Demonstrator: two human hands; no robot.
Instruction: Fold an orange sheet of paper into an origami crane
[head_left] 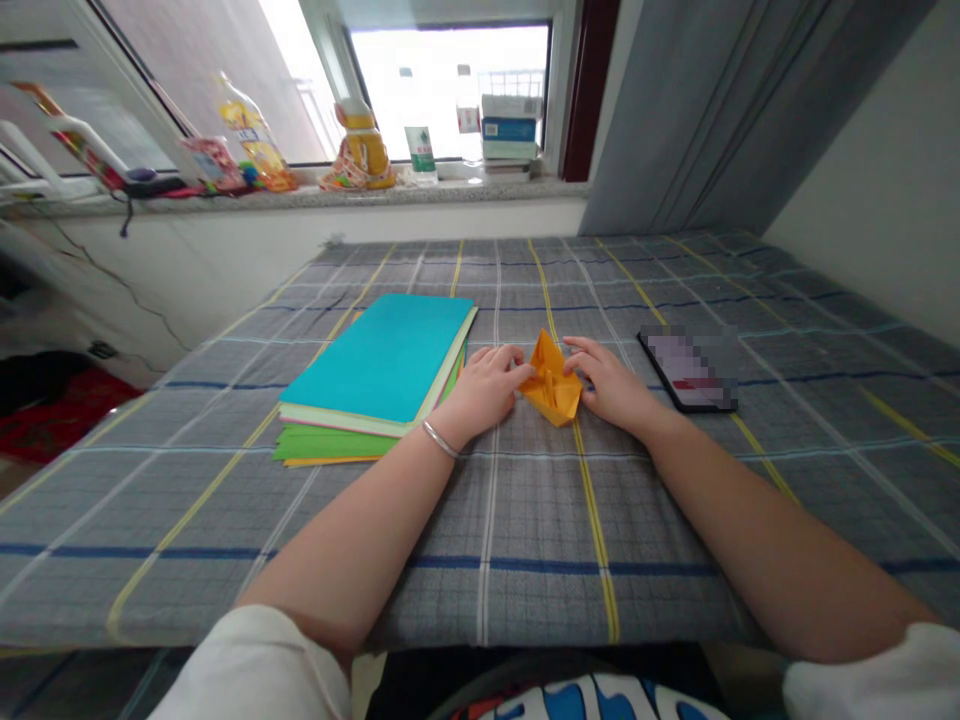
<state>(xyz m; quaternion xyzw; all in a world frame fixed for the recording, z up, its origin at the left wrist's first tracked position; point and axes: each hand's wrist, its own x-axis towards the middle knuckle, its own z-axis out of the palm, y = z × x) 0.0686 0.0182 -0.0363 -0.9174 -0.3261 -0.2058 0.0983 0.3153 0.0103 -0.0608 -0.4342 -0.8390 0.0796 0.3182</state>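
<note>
An orange folded paper point(553, 385), shaped like a small origami boat with raised points, rests on the checked cloth between my hands. My left hand point(489, 385), with a silver bangle at the wrist, pinches its left edge between thumb and fingers. On the other side, my right hand point(606, 380) has its fingers curled over the paper's right edge, the thumb low beside it. Just left of my left hand lies a stack of coloured paper point(382, 355), blue on top, with white, green and orange sheets beneath.
A phone point(686, 370) lies right of my right hand on the grey checked cloth point(525, 500). Beyond the far edge, the windowsill point(300, 203) holds a drink bottle point(255, 135), a yellow container point(364, 145), a white-green tube point(420, 150) and boxes point(510, 130). A grey curtain point(675, 110) hangs at right.
</note>
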